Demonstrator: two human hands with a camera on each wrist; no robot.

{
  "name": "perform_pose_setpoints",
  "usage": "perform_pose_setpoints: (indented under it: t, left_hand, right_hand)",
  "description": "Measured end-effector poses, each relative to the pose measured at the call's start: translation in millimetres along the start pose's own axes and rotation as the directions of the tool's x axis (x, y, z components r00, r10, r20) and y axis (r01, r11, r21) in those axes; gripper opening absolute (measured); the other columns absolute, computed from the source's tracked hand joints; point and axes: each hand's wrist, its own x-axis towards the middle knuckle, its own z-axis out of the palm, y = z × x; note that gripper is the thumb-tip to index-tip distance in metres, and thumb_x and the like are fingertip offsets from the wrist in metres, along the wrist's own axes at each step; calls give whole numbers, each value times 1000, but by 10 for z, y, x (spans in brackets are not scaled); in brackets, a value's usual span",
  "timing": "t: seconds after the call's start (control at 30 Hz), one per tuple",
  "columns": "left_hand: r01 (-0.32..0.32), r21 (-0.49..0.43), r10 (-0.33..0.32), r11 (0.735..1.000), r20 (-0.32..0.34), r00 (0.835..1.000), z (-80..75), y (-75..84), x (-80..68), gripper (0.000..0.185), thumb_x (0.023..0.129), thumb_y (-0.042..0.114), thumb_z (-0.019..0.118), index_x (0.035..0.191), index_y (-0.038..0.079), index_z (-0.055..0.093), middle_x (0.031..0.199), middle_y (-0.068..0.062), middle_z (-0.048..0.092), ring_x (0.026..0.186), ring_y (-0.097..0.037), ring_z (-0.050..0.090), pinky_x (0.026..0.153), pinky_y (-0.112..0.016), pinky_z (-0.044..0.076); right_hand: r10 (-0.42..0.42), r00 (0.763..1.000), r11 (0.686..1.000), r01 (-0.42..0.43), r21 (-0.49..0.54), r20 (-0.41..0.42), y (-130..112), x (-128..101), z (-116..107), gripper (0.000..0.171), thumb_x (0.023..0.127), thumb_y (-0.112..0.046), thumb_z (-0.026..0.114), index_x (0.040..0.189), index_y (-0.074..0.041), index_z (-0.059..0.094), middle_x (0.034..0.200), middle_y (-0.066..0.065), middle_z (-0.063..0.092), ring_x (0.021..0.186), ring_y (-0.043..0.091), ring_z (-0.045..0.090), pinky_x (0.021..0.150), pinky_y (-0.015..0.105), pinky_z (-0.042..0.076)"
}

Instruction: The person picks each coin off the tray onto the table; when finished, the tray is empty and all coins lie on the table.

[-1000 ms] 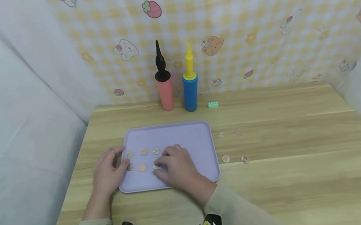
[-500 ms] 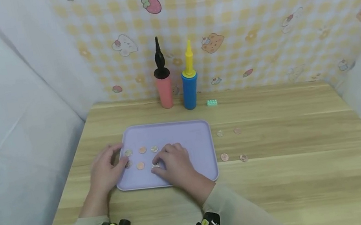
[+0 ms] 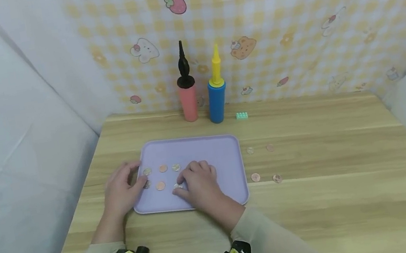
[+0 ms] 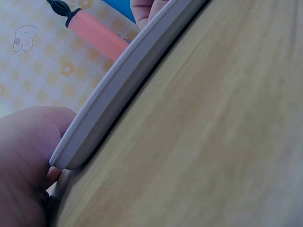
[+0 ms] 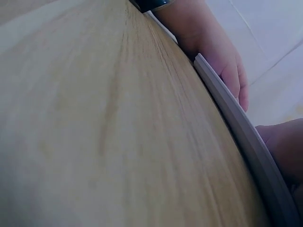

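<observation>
**Trainee:** Coins first, from the head view?

**Coach:** Yes. Your right hand (image 3: 198, 183) lies on the lilac tray (image 3: 223, 152), fingers curled down, tips on a silvery coin (image 3: 177, 186) at their left; whether you pinch it or only press it, I cannot tell. Five more coins (image 3: 163, 168) sit between your hands. Your left hand (image 3: 122, 191) curls round the tray's left edge, likely to steady it. Four loose coins (image 3: 255, 177) lie on the table (image 3: 336, 176), well right of your right hand.

**Trainee:** Left wrist view?

**Coach:** Your thumb (image 4: 28, 151) presses against the tray rim (image 4: 123, 85).

**Trainee:** Right wrist view?

**Coach:** Only tray edge (image 5: 236, 123) and the other hand (image 5: 218, 52) beyond it; no coin shows.
</observation>
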Motion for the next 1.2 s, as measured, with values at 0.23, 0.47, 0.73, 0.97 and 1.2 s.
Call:
perform_pose_setpoints:
  t: [0.23, 0.47, 0.73, 0.97, 1.2]
  left_hand:
    - [18, -16, -18, 1000, 12, 1000, 36, 21, -6, 44, 99, 19, 72, 140, 5, 65, 150, -25, 58, 151, -53, 36, 121, -74, 19]
    - [32, -12, -32, 999, 9, 999, 30, 44, -26, 44, 99, 19, 72, 140, 5, 65, 152, -26, 56, 151, -53, 36, 121, -74, 18]
    - [44, -5, -44, 999, 21, 999, 17, 25, -9, 46, 99, 21, 71, 141, 5, 64, 154, -27, 54, 151, -52, 36, 121, -74, 21]
    - [29, -6, -29, 1000, 13, 1000, 2, 8, 7, 45, 99, 19, 73, 140, 5, 65, 153, -27, 55, 150, -54, 36, 121, -75, 19]
    - [37, -4, -37, 999, 15, 999, -7, 16, 2, 44, 99, 19, 72, 140, 6, 65, 154, -27, 54, 150, -53, 36, 121, -74, 18]
  right_hand:
    - [-3, 1000, 1000, 3, 11, -2, 17, -42, -28, 24, 93, -46, 83, 102, -24, 77, 113, -7, 62, 116, 21, 50, 103, 46, 38]
    - [-44, 999, 998, 44, 44, 1, 25, -48, -17, 19, 95, -41, 82, 100, -25, 74, 110, -7, 65, 118, 23, 51, 105, 49, 37]
    - [-285, 950, 958, 288, 9, -125, 79, -30, 34, 3, 99, -27, 78, 102, -27, 80, 99, -16, 76, 103, 12, 64, 95, 40, 49]
    - [-315, 922, 920, 355, 168, -225, 138, -7, 76, 12, 93, -14, 81, 101, -20, 88, 93, -8, 80, 92, 10, 68, 85, 29, 55]
    - [-175, 968, 876, 237, 420, -182, 155, 8, 43, 14, 85, -12, 87, 97, -16, 88, 90, -9, 78, 86, 3, 66, 80, 18, 55]
